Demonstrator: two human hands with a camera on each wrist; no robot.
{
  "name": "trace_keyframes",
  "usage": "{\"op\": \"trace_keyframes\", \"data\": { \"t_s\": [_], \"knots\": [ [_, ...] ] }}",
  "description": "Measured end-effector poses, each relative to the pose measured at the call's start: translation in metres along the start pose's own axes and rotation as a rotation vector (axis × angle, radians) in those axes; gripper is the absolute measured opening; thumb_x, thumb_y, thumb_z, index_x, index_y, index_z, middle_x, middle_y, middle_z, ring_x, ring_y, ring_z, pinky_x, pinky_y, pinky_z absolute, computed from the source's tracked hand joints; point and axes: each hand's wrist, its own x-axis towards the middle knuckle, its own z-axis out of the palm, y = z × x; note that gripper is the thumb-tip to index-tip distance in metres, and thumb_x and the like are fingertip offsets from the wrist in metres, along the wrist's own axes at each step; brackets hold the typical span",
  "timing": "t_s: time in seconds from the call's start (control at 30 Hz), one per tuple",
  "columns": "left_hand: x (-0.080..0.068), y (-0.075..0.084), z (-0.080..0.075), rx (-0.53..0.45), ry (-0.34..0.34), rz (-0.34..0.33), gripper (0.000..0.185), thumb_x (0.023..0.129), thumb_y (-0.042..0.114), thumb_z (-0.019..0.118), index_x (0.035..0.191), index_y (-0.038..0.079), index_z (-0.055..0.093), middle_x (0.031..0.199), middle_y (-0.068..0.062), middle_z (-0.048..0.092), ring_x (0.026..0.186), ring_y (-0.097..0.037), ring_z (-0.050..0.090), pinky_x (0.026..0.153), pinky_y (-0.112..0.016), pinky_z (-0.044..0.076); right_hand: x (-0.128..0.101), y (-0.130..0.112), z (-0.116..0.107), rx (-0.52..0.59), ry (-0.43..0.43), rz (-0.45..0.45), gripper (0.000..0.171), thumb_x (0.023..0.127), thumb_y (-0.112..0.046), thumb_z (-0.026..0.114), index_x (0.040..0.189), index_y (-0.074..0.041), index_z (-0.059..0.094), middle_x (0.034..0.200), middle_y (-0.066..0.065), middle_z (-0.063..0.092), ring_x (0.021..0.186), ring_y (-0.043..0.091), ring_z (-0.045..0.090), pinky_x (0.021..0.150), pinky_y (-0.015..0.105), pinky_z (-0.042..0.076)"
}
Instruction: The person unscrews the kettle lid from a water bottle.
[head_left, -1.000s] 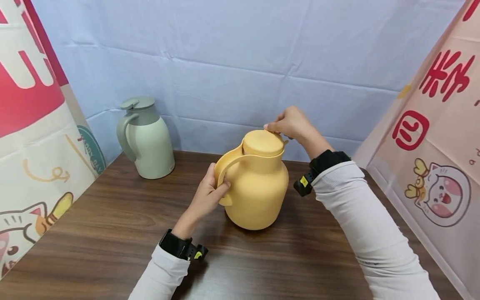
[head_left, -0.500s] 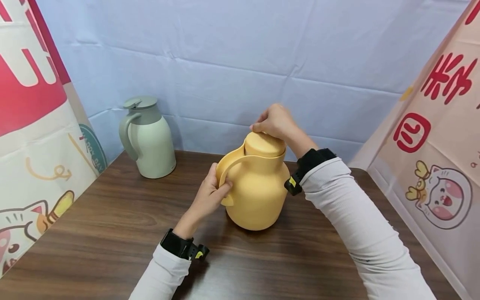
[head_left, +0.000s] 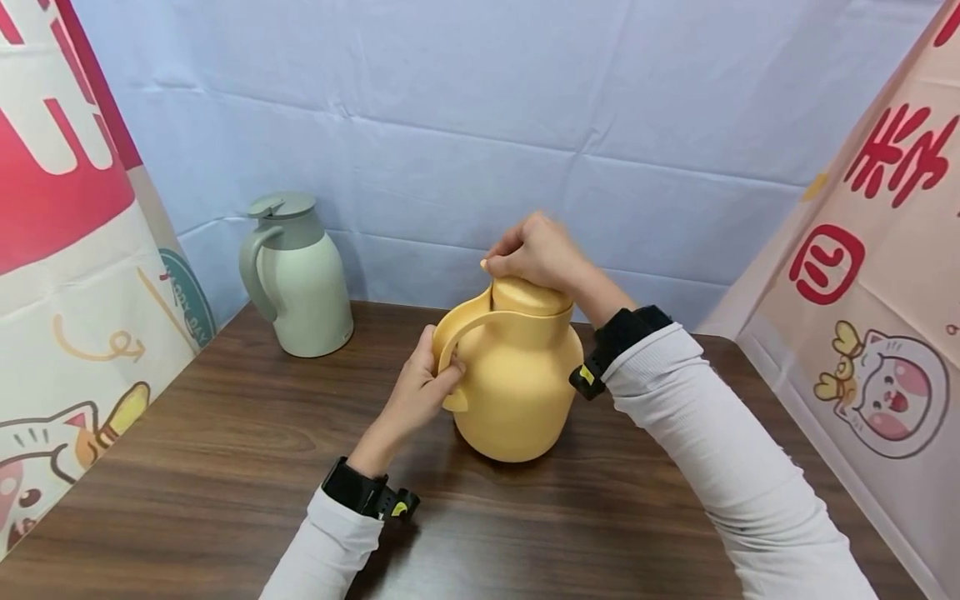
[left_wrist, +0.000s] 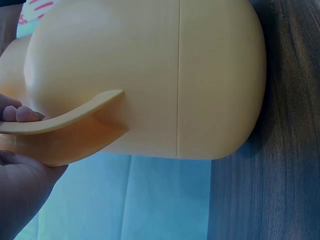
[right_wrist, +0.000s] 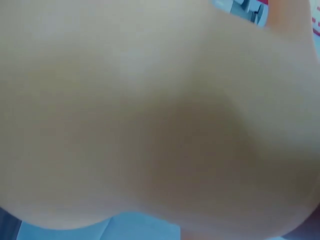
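A yellow thermos jug [head_left: 517, 387] stands upright on the wooden table [head_left: 225, 467], near its middle. My left hand [head_left: 422, 392] grips the jug's curved handle [head_left: 465, 321]; in the left wrist view the fingers [left_wrist: 17, 114] curl over the handle [left_wrist: 65, 125] beside the jug's body [left_wrist: 175, 75]. My right hand [head_left: 534, 254] lies on top of the jug's lid [head_left: 528, 297], fingers curled round it. The right wrist view is filled by the jug's yellow surface [right_wrist: 160, 120], blurred and very close.
A pale green thermos jug [head_left: 296, 275] stands at the back left of the table. A blue cloth backdrop [head_left: 480, 125] closes the far side. Printed cartoon banners stand at the left [head_left: 67, 250] and right [head_left: 877, 292] edges.
My right hand has moved left from the lid's far edge to cover the lid's top and grip it. The left hand and the jug have stayed in place.
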Motion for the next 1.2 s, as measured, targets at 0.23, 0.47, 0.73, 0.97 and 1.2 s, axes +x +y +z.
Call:
{"op": "trace_keyframes", "data": {
  "t_s": [0.23,0.47,0.73,0.97,1.2],
  "knots": [
    [0.002,-0.001,-0.001,-0.017,-0.011,0.020,0.011,0.093,-0.005,0.044,0.098,-0.007,0.034,0.070,-0.009,0.041,0.057,-0.017,0.040,0.052,-0.027,0.036,-0.005,-0.002,0.004,-0.083,-0.005,-0.202,0.012,0.082,-0.018,0.068,0.088,-0.011,0.076,0.092,0.001,0.068,0.090,0.015,0.056,0.064,0.030,0.042],
    [0.001,-0.003,-0.001,-0.019,-0.008,-0.001,0.012,0.093,-0.003,0.045,0.099,-0.005,0.035,0.072,-0.008,0.042,0.059,-0.017,0.041,0.053,-0.027,0.037,-0.013,0.002,0.011,-0.179,0.056,-0.418,0.017,0.082,-0.012,0.061,0.090,-0.005,0.074,0.074,0.003,0.054,0.061,0.018,0.047,0.055,0.029,0.036],
    [0.001,-0.002,0.000,-0.015,-0.007,0.004,0.012,0.093,-0.004,0.046,0.099,-0.001,0.036,0.071,-0.008,0.042,0.059,-0.017,0.042,0.052,-0.027,0.037,-0.026,0.002,0.015,-0.128,0.074,-0.513,0.014,0.080,-0.007,0.064,0.090,-0.002,0.073,0.077,0.004,0.053,0.063,0.016,0.048,0.057,0.028,0.039],
    [0.002,-0.002,-0.001,-0.021,-0.006,0.004,0.015,0.092,-0.004,0.046,0.101,-0.008,0.035,0.072,-0.009,0.041,0.059,-0.017,0.042,0.052,-0.027,0.037,-0.033,0.006,0.019,-0.137,0.147,-0.610,0.013,0.080,-0.007,0.068,0.090,0.000,0.073,0.074,0.004,0.049,0.063,0.018,0.044,0.057,0.029,0.035],
    [0.003,-0.003,0.000,-0.028,0.000,0.012,0.014,0.091,-0.006,0.046,0.101,-0.009,0.036,0.074,-0.011,0.041,0.059,-0.017,0.042,0.053,-0.027,0.037,-0.042,0.012,0.021,-0.116,0.196,-0.692,0.013,0.079,-0.006,0.069,0.089,0.000,0.073,0.071,0.002,0.047,0.063,0.018,0.041,0.056,0.029,0.032]
  ]
}}
